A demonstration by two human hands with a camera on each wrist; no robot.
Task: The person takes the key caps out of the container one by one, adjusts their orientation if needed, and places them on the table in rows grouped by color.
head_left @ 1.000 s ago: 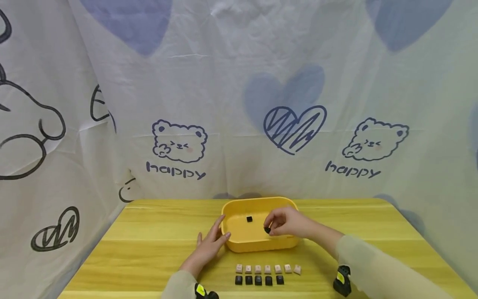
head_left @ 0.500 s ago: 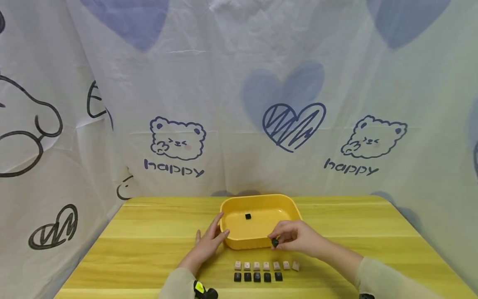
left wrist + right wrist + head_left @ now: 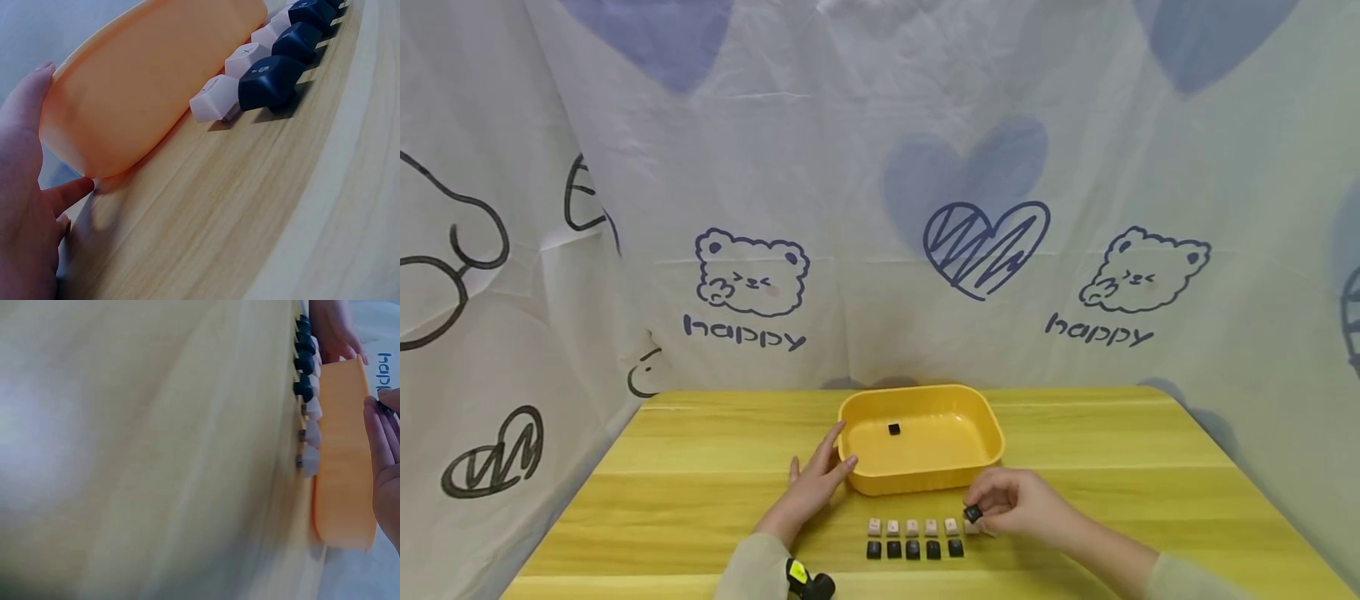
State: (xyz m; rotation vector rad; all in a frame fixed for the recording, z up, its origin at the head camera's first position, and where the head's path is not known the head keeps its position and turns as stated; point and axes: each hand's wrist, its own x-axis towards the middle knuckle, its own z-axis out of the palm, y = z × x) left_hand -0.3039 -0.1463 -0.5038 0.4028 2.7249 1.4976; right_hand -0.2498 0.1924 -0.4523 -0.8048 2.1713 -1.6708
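In the head view, my right hand (image 3: 1026, 507) pinches a black keycap (image 3: 973, 513) between thumb and fingers, just above the right end of the white keycap row. Part of that row is hidden behind this hand. My left hand (image 3: 811, 492) rests against the left side of a yellow plastic tray (image 3: 917, 482), its fingers spread and fairly straight. One black keycap (image 3: 894, 429) lies inside the tray. In front of it stand a row of white keycaps (image 3: 912, 527) and, nearer to me, a row of black keycaps (image 3: 913, 549). The left wrist view shows the thumb at the tray's rim.
The wooden table (image 3: 700, 500) carries all of this. Behind it hangs a pale cloth (image 3: 865, 317) printed with hearts and bears. A black wrist device (image 3: 811, 581) sits at my left sleeve.
My right hand has carried the black keycap out from over the tray, towards me and to the right, down to the rows' right end. My left hand has stayed on the tray.
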